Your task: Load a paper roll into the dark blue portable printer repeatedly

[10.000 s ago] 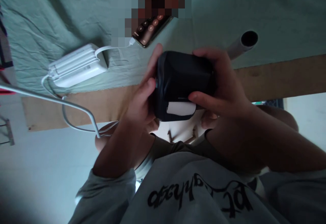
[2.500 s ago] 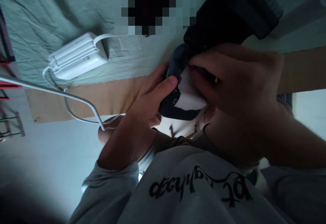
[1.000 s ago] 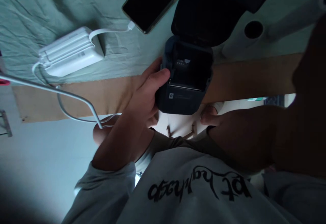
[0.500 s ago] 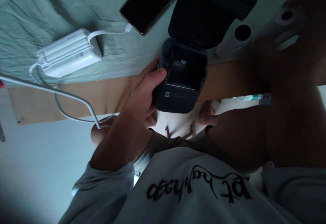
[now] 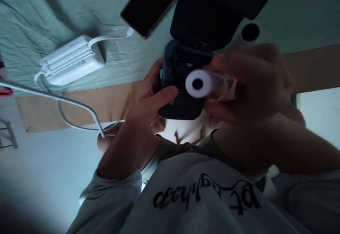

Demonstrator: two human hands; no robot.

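Brought in from the right, a white roll (image 5: 208, 83) is clamped in my right hand (image 5: 255, 83) over the open black device (image 5: 183, 109), which my left hand (image 5: 150, 101) grips beside the green-clothed bench (image 5: 132, 63); dim, pale floor (image 5: 53, 163) surrounds its brown edge (image 5: 106, 102).

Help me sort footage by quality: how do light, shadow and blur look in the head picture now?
Head view: dim overall, the open black lid nearly lost in darkness; head view: the right hand looks blurred, the white roll it holds somewhat soft; head view: a soft shadow lies beside the white box, whose edges look clearer.
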